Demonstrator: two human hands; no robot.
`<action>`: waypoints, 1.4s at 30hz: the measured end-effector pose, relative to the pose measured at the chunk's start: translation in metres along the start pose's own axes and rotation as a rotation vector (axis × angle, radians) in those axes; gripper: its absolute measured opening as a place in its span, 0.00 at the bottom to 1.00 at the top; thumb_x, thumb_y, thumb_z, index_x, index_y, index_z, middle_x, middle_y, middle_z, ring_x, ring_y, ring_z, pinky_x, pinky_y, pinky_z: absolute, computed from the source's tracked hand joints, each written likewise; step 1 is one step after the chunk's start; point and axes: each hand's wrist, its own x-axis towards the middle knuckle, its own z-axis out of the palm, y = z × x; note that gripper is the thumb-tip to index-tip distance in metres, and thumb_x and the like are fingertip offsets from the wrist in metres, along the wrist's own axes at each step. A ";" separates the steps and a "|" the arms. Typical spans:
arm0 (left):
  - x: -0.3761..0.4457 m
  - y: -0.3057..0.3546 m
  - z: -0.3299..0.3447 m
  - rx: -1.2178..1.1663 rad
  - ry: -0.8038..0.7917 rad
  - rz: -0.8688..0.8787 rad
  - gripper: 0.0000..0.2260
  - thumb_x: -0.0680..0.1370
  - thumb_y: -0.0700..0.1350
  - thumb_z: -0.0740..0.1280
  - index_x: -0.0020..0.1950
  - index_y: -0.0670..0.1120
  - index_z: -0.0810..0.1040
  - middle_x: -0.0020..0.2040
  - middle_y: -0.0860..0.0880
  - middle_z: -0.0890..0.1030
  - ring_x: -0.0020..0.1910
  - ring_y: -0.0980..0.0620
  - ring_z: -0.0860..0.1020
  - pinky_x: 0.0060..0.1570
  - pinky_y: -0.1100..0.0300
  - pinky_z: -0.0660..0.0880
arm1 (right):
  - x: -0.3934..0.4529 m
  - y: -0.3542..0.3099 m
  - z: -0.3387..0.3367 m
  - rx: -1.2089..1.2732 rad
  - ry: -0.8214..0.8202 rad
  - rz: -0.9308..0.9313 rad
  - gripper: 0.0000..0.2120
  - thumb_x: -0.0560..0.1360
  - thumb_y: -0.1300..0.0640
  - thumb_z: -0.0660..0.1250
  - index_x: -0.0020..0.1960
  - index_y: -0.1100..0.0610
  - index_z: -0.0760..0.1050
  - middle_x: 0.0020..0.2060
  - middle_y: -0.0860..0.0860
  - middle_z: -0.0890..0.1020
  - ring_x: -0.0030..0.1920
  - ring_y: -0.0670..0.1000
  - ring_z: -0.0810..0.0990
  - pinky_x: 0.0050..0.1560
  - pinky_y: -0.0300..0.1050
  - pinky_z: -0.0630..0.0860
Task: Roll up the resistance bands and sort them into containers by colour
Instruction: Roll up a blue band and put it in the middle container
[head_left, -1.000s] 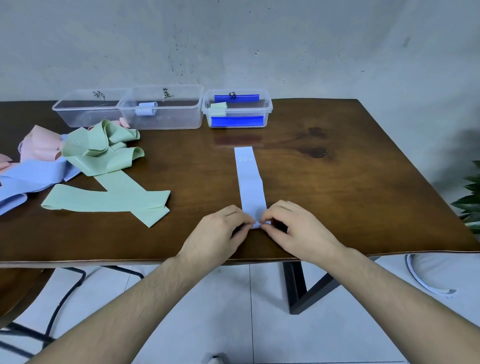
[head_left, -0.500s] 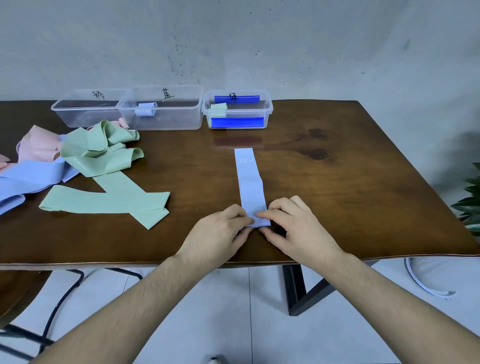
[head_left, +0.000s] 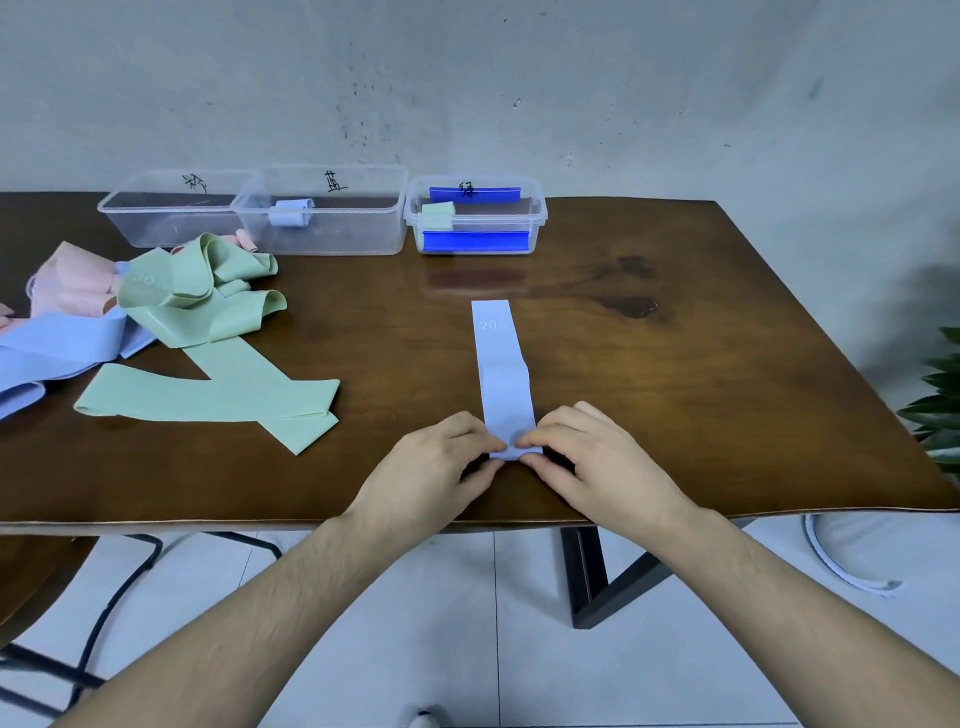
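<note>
Both hands have crept forward along the band since a second ago, and the roll at its near end has taken up a little more length; the left hand (head_left: 434, 462) and the right hand (head_left: 592, 457) meet at the near end of the pale blue band (head_left: 503, 384), their fingers curled and pinching its small rolled end from either side; the band lies flat and straight on the brown surface (head_left: 675, 395), running away from the person, its far end printed "20"; at the back stand three clear containers, the left one (head_left: 171, 215), the middle one (head_left: 322, 223) holding a rolled blue band, the right one (head_left: 475, 218) holding a rolled green band; loose green bands (head_left: 208, 400), pink bands (head_left: 72, 280) and blue bands (head_left: 57, 348) lie heaped at the left.
</note>
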 end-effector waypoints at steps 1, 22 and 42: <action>-0.002 0.000 0.000 -0.002 -0.004 0.010 0.08 0.77 0.44 0.72 0.55 0.46 0.84 0.49 0.54 0.80 0.39 0.64 0.69 0.41 0.77 0.66 | -0.002 0.000 0.000 0.014 0.003 -0.001 0.10 0.81 0.50 0.66 0.59 0.50 0.82 0.50 0.42 0.80 0.50 0.44 0.73 0.53 0.37 0.71; 0.002 -0.008 0.009 -0.102 0.073 -0.074 0.08 0.78 0.43 0.70 0.57 0.46 0.84 0.52 0.55 0.81 0.46 0.63 0.75 0.49 0.78 0.68 | -0.001 0.004 0.010 -0.006 0.141 0.002 0.11 0.79 0.52 0.70 0.60 0.52 0.83 0.51 0.43 0.78 0.51 0.46 0.70 0.56 0.37 0.69; 0.010 -0.005 0.009 -0.015 0.039 -0.074 0.09 0.79 0.45 0.70 0.58 0.47 0.83 0.53 0.55 0.78 0.42 0.56 0.78 0.42 0.63 0.76 | 0.008 0.003 0.005 0.035 0.087 0.068 0.10 0.78 0.54 0.71 0.60 0.53 0.82 0.53 0.45 0.79 0.52 0.45 0.73 0.56 0.43 0.74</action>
